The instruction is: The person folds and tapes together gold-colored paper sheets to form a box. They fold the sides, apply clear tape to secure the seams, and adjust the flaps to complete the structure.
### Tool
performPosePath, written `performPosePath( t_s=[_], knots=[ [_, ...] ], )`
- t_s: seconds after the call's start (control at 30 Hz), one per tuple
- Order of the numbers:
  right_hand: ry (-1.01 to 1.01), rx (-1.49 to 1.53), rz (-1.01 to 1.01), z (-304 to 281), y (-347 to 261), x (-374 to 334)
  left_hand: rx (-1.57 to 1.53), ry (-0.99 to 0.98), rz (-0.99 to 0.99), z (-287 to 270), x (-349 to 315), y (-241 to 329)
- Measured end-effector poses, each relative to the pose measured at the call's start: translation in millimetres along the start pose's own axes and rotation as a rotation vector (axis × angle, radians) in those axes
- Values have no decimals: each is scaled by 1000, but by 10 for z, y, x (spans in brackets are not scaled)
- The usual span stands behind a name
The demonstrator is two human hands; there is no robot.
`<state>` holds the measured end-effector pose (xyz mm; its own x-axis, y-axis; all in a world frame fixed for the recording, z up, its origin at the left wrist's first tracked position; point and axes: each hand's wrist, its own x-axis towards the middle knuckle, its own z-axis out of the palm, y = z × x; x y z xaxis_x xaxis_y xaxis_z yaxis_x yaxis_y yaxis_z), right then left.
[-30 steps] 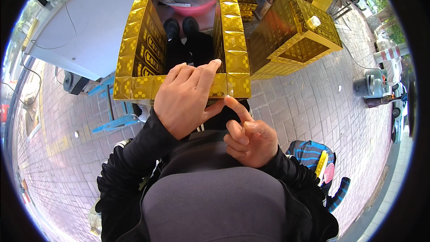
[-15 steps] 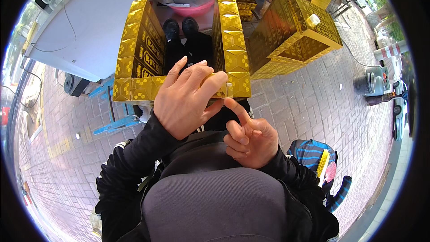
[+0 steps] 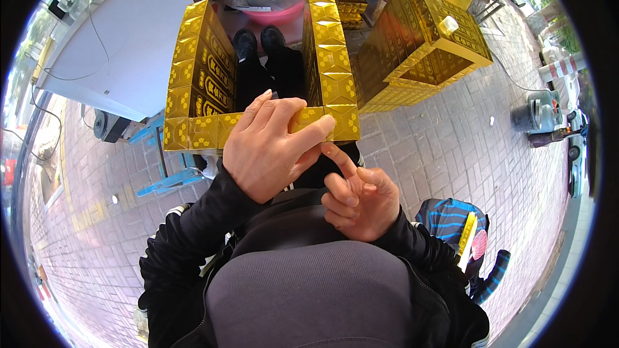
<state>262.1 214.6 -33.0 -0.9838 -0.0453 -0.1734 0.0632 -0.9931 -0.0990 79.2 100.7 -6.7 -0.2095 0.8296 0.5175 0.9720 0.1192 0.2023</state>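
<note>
A U-shaped frame of shiny gold boxes [image 3: 184, 74] stands before me, its two long sides pointing away. My left hand [image 3: 264, 145] lies across the near crossbar [image 3: 213, 130], its fingers over the top and its thumb at the near side, closed on the bar. Its index finger presses close to the right corner. Just below that corner, my right hand [image 3: 361, 200] has its index finger stretched up to the bar's near edge. The other right fingers curl loosely and hold nothing visible. My left hand hides part of the crossbar.
Another gold box structure [image 3: 412, 58] stands on the paving at right, a small white piece [image 3: 449, 24] on it. A white table [image 3: 122, 38] is at left, with a blue metal frame [image 3: 169, 171] below. A pink basin [image 3: 277, 14] sits beyond my shoes [image 3: 272, 38].
My left index finger has shifted slightly right along the bar, covering a small pale spot near the corner. The frame has tilted a little. My right hand stays at the near edge.
</note>
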Motion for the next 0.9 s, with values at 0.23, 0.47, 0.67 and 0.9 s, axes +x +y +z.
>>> performPosePath(
  t_s=[0.23, 0.47, 0.67, 0.9],
  knots=[
    [-50, 13, -1, -41, -10, 8, 9, -19, 6, 3, 19, 7],
    [-25, -71, 20, -110, -58, -82, 13, -25, 28, 25, 8, -13],
    [291, -724, -286, -68, -152, -230, -48, -81, 47, -55, 31, -24],
    [378, -1782, -940, 45, -497, 80, -154, -98, 51, -147, 35, -58]
  ],
)
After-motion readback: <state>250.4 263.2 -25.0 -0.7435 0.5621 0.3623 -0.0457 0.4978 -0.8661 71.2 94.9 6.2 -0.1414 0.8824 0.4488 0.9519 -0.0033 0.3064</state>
